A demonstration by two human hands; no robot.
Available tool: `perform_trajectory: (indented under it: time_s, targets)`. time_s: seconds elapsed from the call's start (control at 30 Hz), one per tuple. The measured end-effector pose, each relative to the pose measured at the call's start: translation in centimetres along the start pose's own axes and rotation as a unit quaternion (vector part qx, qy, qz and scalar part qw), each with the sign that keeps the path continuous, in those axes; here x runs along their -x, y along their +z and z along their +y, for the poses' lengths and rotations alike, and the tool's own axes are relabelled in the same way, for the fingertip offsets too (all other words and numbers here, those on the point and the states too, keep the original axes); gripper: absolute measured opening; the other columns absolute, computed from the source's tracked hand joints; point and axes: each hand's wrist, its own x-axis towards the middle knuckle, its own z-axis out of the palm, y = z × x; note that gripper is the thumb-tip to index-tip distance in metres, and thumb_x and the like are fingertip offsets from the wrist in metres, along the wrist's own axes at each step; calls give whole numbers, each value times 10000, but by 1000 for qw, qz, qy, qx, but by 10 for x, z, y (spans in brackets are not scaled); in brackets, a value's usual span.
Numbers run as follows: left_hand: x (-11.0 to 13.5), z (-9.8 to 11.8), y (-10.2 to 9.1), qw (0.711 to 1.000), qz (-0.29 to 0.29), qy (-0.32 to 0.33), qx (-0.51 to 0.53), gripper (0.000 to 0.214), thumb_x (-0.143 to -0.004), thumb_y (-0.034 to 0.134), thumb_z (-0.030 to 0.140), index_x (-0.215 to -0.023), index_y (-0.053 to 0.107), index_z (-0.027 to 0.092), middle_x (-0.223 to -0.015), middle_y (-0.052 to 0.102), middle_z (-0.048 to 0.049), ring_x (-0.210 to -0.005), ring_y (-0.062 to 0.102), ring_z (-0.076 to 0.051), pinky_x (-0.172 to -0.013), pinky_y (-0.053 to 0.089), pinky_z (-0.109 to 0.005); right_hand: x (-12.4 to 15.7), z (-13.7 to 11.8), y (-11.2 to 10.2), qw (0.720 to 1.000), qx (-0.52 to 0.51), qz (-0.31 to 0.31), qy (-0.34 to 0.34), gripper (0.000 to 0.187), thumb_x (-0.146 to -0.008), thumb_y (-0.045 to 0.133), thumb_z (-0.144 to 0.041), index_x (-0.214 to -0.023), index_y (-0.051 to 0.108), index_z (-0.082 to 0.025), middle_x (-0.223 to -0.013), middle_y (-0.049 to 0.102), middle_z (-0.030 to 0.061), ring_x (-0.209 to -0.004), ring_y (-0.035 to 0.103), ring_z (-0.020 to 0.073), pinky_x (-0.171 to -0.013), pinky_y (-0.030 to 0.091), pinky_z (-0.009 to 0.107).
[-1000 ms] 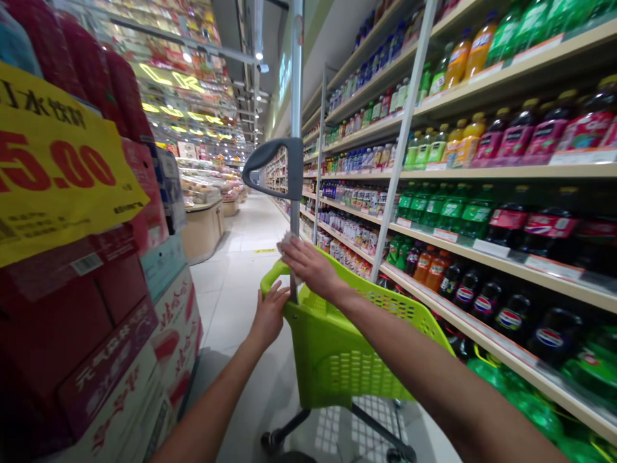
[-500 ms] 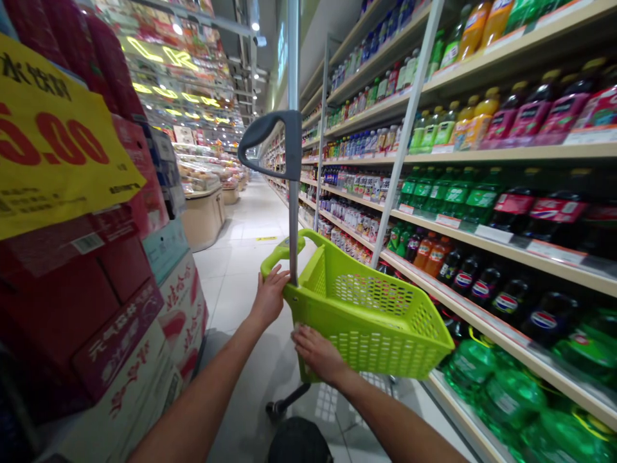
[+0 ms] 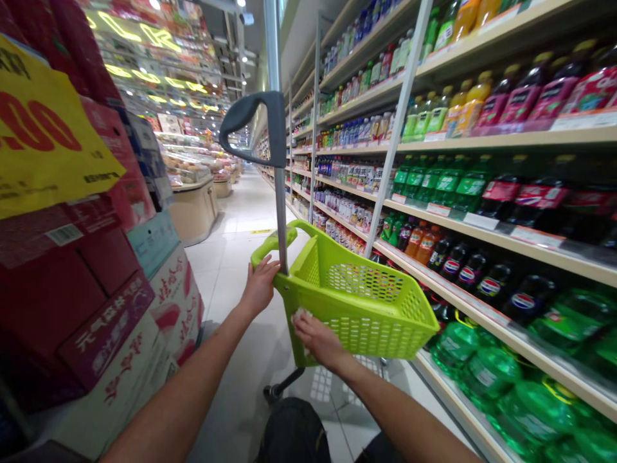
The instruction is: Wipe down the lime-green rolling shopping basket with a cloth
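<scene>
While the left hand (image 3: 260,287) is closed on the rim of the green basket (image 3: 371,308) at its near corner, just beside the foot of the grey pole (image 3: 280,212), the right hand (image 3: 315,335) lies lower, on the outside of the basket's near wall. Its fingers are curled over a small white cloth (image 3: 299,314) and press it against the plastic mesh. The two hands are apart, the left one higher and farther out than the right, both at the same end of the basket. Below the right hand, a dark wheeled frame (image 3: 284,386) carries the basket off the floor. The pole rises straight up past the left hand to a grey handle (image 3: 248,122) well above both hands. To the right of the right hand run shelves (image 3: 482,222) packed with drink bottles, with green bottles (image 3: 486,373) lowest and nearest. To the left of the left hand stands a stack of red cartons (image 3: 91,302), a yellow price sign (image 3: 48,148) hanging above them. Beyond both hands the pale tiled floor (image 3: 231,257) of the aisle runs away into the shop.
</scene>
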Motion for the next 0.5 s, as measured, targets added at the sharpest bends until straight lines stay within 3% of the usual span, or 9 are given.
perform_trajectory:
  time_s: [0.1,0.17,0.27,0.37,0.43,0.5]
  targets:
    - [3,9,1,1000,19,-19,-9,518,-681,303,22,-1132,492,195,-1283,477,-79,-1259,314,-241,-1015,166,-583,-17,14,-30,990,-3,123,68,329,-831,426,-83,-1122,558,-164,-1257,497,81,-1281,264,195,-1029,319,408]
    - [9,20,5,996,70,-44,-15,549,-698,314,36,-1223,402,173,-1355,381,-105,-1292,250,-235,-1025,155,-567,-18,23,-37,985,-6,154,75,349,-834,403,-58,-1131,551,-165,-1246,506,89,-1285,254,184,-1028,314,428]
    - [22,39,14,994,104,-17,-31,558,-709,337,46,-1256,375,150,-1391,316,-117,-1316,183,-218,-1050,168,-494,7,25,-20,993,-8,101,54,338,-809,454,-48,-1117,557,-140,-1201,541,116,-1258,314,199,-999,344,451]
    - [35,54,25,996,40,60,-59,549,-709,322,25,-1238,421,137,-1378,339,-114,-1309,206,-215,-1057,176,-461,39,18,1,999,-11,25,42,296,-782,510,-66,-1061,590,-129,-1159,572,120,-1198,408,219,-945,415,428]
    - [42,61,32,993,9,86,-75,544,-719,311,23,-1238,430,132,-1365,360,-112,-1297,241,-218,-1057,179,-463,50,18,0,998,-12,23,53,288,-778,512,-68,-1044,600,-130,-1150,579,115,-1187,421,221,-927,437,405]
    - [45,68,40,991,-2,107,-84,532,-738,306,34,-1245,428,138,-1359,367,-109,-1291,255,-222,-1055,186,-468,52,24,-13,993,-3,68,97,324,-783,487,-55,-1086,577,-128,-1200,540,125,-1231,358,223,-961,401,425]
